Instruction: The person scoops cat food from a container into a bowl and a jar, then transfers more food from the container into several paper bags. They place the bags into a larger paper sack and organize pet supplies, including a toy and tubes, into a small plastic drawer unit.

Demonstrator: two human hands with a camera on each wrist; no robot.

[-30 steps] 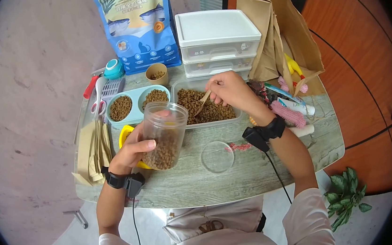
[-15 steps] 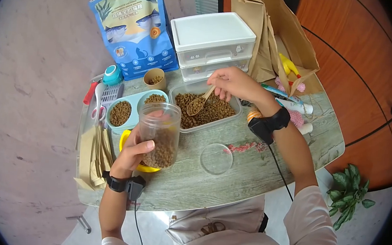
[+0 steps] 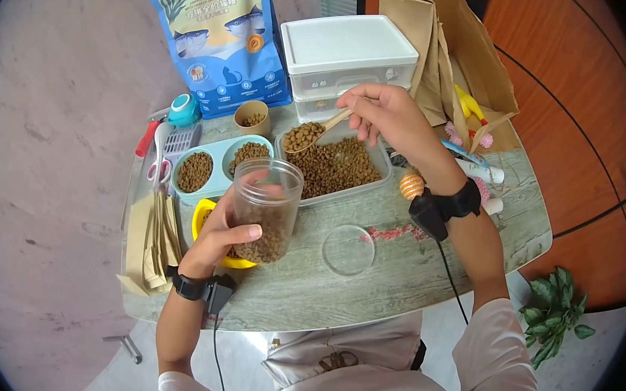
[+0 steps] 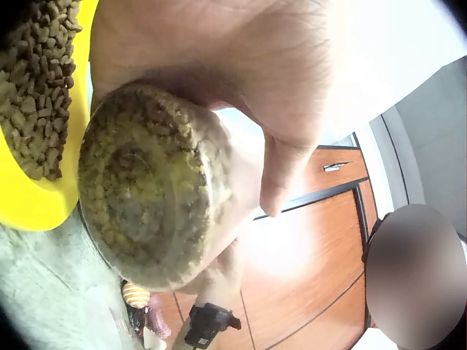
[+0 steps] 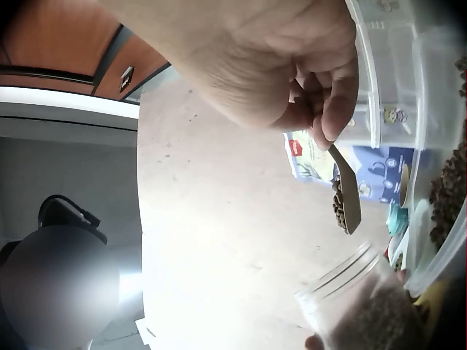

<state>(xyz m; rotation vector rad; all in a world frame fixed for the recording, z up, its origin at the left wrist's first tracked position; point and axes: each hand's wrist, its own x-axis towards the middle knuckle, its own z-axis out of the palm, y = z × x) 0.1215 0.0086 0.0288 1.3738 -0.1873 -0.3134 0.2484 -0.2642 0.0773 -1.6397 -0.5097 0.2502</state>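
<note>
My left hand point(image 3: 219, 235) grips a clear plastic jar point(image 3: 270, 214), partly filled with brown kibble and tilted a little. In the left wrist view the base of the jar point(image 4: 146, 197) faces the camera, kibble showing through it. My right hand point(image 3: 391, 124) pinches the handle of a wooden spoon point(image 3: 327, 127). The spoon's bowl is heaped with kibble and hangs above the left end of a clear rectangular tub point(image 3: 343, 196) of kibble, just beyond the jar's mouth. From the right wrist the loaded spoon point(image 5: 352, 200) appears above the open jar point(image 5: 343, 284).
A round clear lid point(image 3: 348, 250) lies on the table in front. Left of the tub stand a blue double bowl point(image 3: 215, 157) with kibble and a yellow dish point(image 3: 239, 263). Behind are a paper cup point(image 3: 259, 126), a blue food bag point(image 3: 229, 44) and white drawers point(image 3: 350, 44).
My right hand has scooped kibble with the spoon, raised it out of the tub and brought its bowl left towards the jar. The left hand keeps holding the jar in about the same place.
</note>
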